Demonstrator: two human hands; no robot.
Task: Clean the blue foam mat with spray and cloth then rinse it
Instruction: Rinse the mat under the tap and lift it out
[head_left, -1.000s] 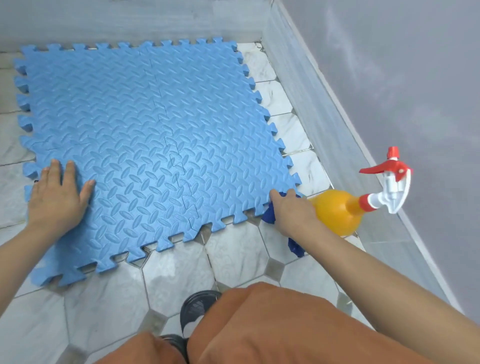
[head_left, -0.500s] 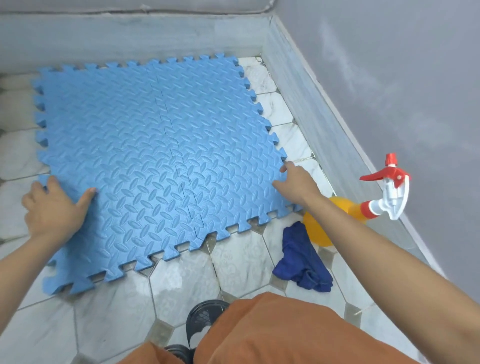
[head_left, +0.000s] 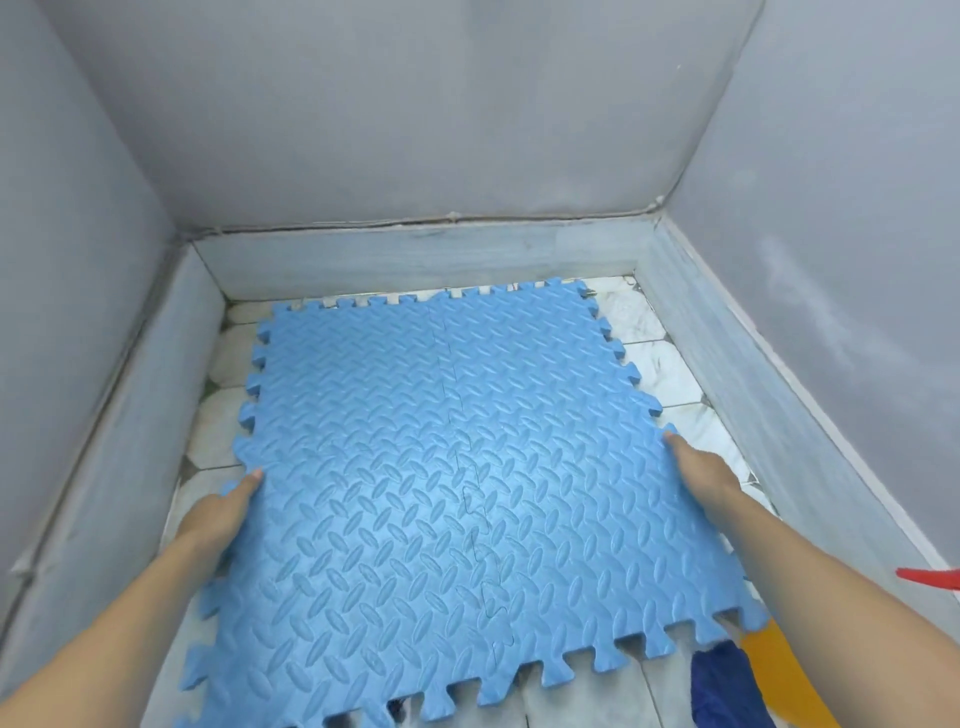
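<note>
While blue foam mat lies on tiles | left hand fingers grip edge | right hand likewise

1 head-worn view looks forward and down into a floor corner from close above; the blue foam mat fills the middle, its near edge at the bottom of the frame; the left hand and right hand reach in from the near corners; the far wall fills the top; wide-angle bending curves the side walls.
</note>
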